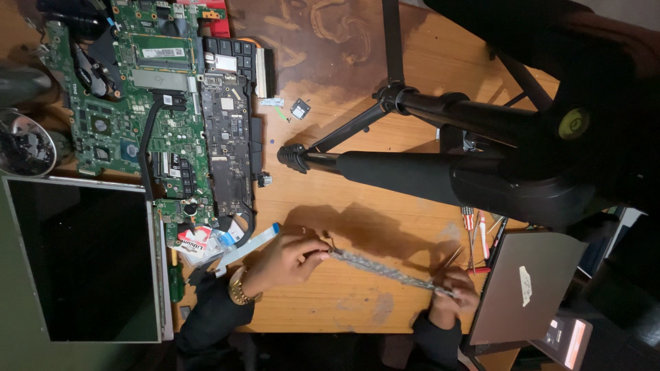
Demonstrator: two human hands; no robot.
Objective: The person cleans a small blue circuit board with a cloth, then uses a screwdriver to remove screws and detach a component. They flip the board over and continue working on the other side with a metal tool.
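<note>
**Both hands gripping a long silver strip over the wooden desk**

Going left to right: the left hand [285,260], wearing a gold watch [240,287], is pinching one end of the silver strip [385,271] between its fingers. The strip's long axis is running slightly downward to the right, just above the desk [344,206], spanning hand to hand. The right hand [452,297] is clenching the far end, beside a closed grey laptop [526,285].

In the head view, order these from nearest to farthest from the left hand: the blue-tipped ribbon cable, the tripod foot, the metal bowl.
From the left hand:
1. Blue-tipped ribbon cable, just beside it, toward the circuit boards.
2. Tripod foot, mid-table, above it in the picture.
3. Metal bowl, far left edge.
</note>
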